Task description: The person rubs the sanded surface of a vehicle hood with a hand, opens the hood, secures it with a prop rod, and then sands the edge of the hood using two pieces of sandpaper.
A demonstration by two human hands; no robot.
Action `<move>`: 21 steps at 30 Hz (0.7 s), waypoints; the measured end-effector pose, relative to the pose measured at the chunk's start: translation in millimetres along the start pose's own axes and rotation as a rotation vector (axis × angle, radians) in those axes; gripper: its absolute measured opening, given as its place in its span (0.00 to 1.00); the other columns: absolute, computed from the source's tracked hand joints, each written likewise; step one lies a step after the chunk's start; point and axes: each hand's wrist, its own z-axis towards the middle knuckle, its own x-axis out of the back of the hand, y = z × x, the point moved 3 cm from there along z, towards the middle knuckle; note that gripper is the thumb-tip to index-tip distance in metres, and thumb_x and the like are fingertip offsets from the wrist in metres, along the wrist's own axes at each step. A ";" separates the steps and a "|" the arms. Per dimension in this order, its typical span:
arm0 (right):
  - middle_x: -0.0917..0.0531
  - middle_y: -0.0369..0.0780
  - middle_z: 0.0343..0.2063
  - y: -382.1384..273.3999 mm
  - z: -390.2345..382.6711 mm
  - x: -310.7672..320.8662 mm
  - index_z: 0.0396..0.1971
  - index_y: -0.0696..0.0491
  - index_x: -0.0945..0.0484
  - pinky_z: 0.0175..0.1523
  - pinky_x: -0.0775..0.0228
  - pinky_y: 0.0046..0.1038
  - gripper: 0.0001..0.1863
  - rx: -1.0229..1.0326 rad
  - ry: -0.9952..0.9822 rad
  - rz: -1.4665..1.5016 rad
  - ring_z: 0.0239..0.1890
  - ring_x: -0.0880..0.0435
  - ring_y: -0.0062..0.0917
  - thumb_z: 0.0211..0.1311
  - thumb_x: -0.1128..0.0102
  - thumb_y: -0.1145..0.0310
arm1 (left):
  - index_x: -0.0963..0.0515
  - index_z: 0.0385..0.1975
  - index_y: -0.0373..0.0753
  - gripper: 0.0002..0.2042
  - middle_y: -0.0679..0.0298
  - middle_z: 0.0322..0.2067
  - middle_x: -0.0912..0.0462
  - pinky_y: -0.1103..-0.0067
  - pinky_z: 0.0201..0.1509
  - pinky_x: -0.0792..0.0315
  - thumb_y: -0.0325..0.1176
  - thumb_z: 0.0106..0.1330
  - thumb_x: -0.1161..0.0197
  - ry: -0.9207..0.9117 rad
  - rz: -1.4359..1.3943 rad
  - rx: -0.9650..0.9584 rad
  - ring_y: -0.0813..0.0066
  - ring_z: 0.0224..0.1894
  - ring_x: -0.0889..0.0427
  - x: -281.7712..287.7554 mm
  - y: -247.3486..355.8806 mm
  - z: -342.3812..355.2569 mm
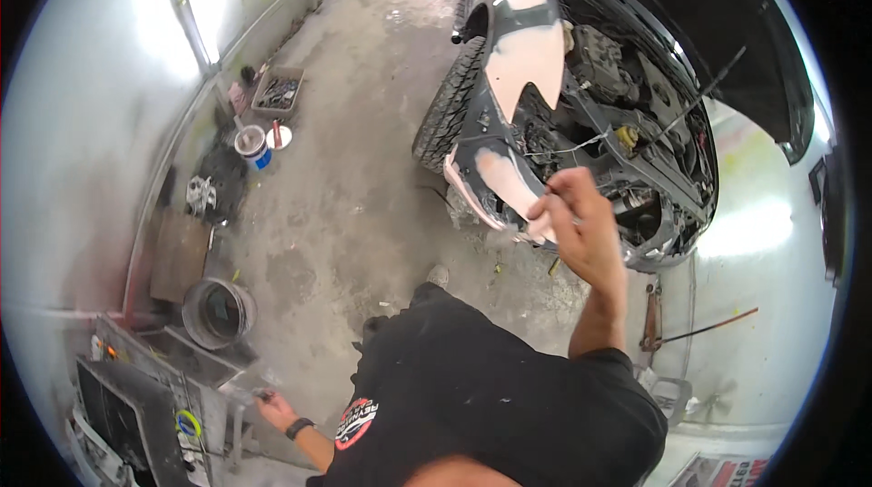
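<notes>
My right hand (581, 223) is raised over the front corner of a car, with its fingers curled and pinched together. Whatever they may hold is too small to name. Behind it is the dark bumper corner (500, 180) with a pale sanded patch. Farther off, the fender (525, 64) shows pale pinkish patches over grey, above a knobby tire (445, 110). Low on the left, my left hand (277, 411), with a dark wristband, is closed around a small dark thing that I cannot make out. It is beside a grey panel at the cluttered stand.
The raised hood (727, 24) and engine bay (627, 114) fill the right. Along the left wall are a grey bucket (218, 313), a brown board (179, 255), a paint can (252, 146) and a bin of tools (277, 90). A jack (651, 323) stands right.
</notes>
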 end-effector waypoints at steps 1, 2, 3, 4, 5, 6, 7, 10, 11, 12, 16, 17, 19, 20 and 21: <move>0.14 0.41 0.28 20.4 5.5 -2.9 0.45 0.58 0.31 0.42 0.25 0.24 0.06 -0.002 -0.003 -0.061 0.32 0.15 0.22 0.70 0.51 0.77 | 0.22 0.43 0.35 0.08 0.60 0.40 0.16 0.73 0.43 0.27 0.31 0.72 0.43 -0.239 0.048 0.135 0.68 0.39 0.21 -6.8 -29.5 -2.9; 0.14 0.41 0.28 35.8 9.2 -5.7 0.45 0.58 0.31 0.42 0.25 0.24 0.06 -0.006 0.013 -0.061 0.32 0.15 0.22 0.70 0.51 0.77 | 0.22 0.44 0.36 0.08 0.60 0.41 0.17 0.73 0.42 0.28 0.32 0.72 0.42 -0.492 0.128 0.245 0.70 0.40 0.21 -14.9 -57.6 -8.7; 0.14 0.41 0.29 51.1 9.8 -13.7 0.45 0.58 0.31 0.42 0.25 0.24 0.06 -0.052 -0.010 0.153 0.33 0.15 0.22 0.71 0.52 0.77 | 0.22 0.43 0.37 0.08 0.61 0.41 0.17 0.74 0.40 0.30 0.33 0.72 0.42 -0.398 0.101 0.356 0.71 0.40 0.22 -61.0 -86.9 -46.9; 0.15 0.41 0.30 61.1 9.3 -17.9 0.45 0.58 0.32 0.42 0.24 0.24 0.06 -0.097 -0.030 0.367 0.34 0.15 0.22 0.72 0.52 0.76 | 0.22 0.43 0.38 0.07 0.62 0.40 0.17 0.75 0.39 0.32 0.33 0.72 0.41 -0.293 0.070 0.465 0.73 0.40 0.23 -117.9 -118.3 -96.0; 0.15 0.41 0.30 60.5 12.8 -14.2 0.45 0.58 0.32 0.42 0.24 0.24 0.06 -0.097 -0.019 0.370 0.34 0.15 0.22 0.72 0.52 0.76 | 0.21 0.43 0.39 0.07 0.63 0.39 0.19 0.75 0.39 0.33 0.34 0.72 0.41 -0.381 0.087 0.581 0.73 0.38 0.25 -159.9 -140.5 -127.2; 0.15 0.44 0.30 63.2 12.9 -11.4 0.45 0.58 0.32 0.41 0.22 0.26 0.06 -0.083 0.018 0.461 0.34 0.14 0.25 0.72 0.54 0.77 | 0.21 0.43 0.40 0.07 0.64 0.38 0.20 0.75 0.39 0.34 0.35 0.72 0.42 -0.480 0.120 0.695 0.73 0.37 0.27 -200.1 -163.0 -155.3; 0.15 0.46 0.30 65.8 12.6 -7.8 0.45 0.58 0.33 0.41 0.19 0.29 0.06 -0.070 0.059 0.549 0.35 0.14 0.28 0.72 0.55 0.78 | 0.22 0.43 0.40 0.07 0.66 0.36 0.23 0.75 0.38 0.34 0.34 0.72 0.43 -0.598 0.106 0.785 0.73 0.36 0.29 -239.4 -184.8 -184.5; 0.15 0.48 0.31 49.7 12.1 5.6 0.45 0.58 0.34 0.43 0.17 0.34 0.05 0.074 0.151 0.810 0.36 0.13 0.34 0.73 0.56 0.78 | 0.26 0.47 0.42 0.08 0.68 0.33 0.31 0.77 0.37 0.36 0.33 0.72 0.46 -0.825 0.145 0.944 0.74 0.33 0.35 -334.0 -231.1 -260.8; 0.16 0.47 0.31 40.8 8.3 15.2 0.45 0.58 0.33 0.45 0.19 0.33 0.06 0.172 0.131 0.915 0.38 0.13 0.33 0.72 0.54 0.80 | 0.26 0.47 0.42 0.08 0.68 0.33 0.31 0.77 0.37 0.36 0.33 0.72 0.46 -0.833 0.165 0.973 0.74 0.33 0.35 -358.2 -243.6 -281.1; 0.16 0.45 0.32 33.3 4.6 23.2 0.46 0.57 0.32 0.47 0.20 0.31 0.07 0.276 0.105 1.028 0.41 0.13 0.31 0.71 0.51 0.81 | 0.27 0.47 0.42 0.08 0.68 0.34 0.31 0.77 0.37 0.37 0.32 0.72 0.47 -0.877 0.247 0.919 0.74 0.33 0.35 -379.3 -252.6 -297.7; 0.17 0.47 0.30 26.4 -10.2 64.4 0.45 0.59 0.32 0.47 0.19 0.40 0.09 0.468 0.191 1.226 0.39 0.13 0.38 0.68 0.49 0.84 | 0.29 0.48 0.41 0.09 0.67 0.34 0.33 0.78 0.37 0.37 0.32 0.72 0.47 -1.005 0.202 1.062 0.75 0.34 0.37 -415.9 -299.7 -332.7; 0.18 0.48 0.29 35.9 -14.0 76.1 0.45 0.60 0.32 0.47 0.19 0.42 0.09 0.513 0.235 1.306 0.38 0.13 0.40 0.67 0.48 0.84 | 0.29 0.48 0.41 0.09 0.67 0.35 0.34 0.77 0.38 0.36 0.33 0.72 0.46 -1.082 0.256 1.056 0.75 0.34 0.38 -421.2 -312.2 -353.4; 0.18 0.53 0.28 60.1 -8.8 102.1 0.44 0.63 0.31 0.44 0.18 0.48 0.08 0.725 0.131 1.335 0.35 0.14 0.46 0.68 0.47 0.82 | 0.29 0.49 0.41 0.09 0.68 0.35 0.34 0.78 0.38 0.36 0.33 0.72 0.46 -1.065 0.299 1.072 0.75 0.35 0.38 -417.9 -336.6 -369.6; 0.18 0.55 0.27 72.1 -8.2 114.8 0.44 0.64 0.32 0.42 0.18 0.49 0.08 0.794 0.115 1.304 0.34 0.14 0.48 0.68 0.47 0.82 | 0.29 0.49 0.41 0.09 0.68 0.35 0.34 0.78 0.39 0.37 0.34 0.73 0.45 -1.039 0.339 1.075 0.76 0.35 0.37 -414.7 -347.7 -376.1; 0.18 0.55 0.27 87.3 -4.3 130.7 0.44 0.64 0.32 0.42 0.18 0.49 0.08 0.794 0.123 1.315 0.34 0.14 0.48 0.68 0.47 0.82 | 0.29 0.50 0.38 0.11 0.67 0.35 0.32 0.77 0.38 0.37 0.30 0.71 0.45 -0.987 0.328 1.088 0.76 0.34 0.35 -409.9 -356.5 -385.2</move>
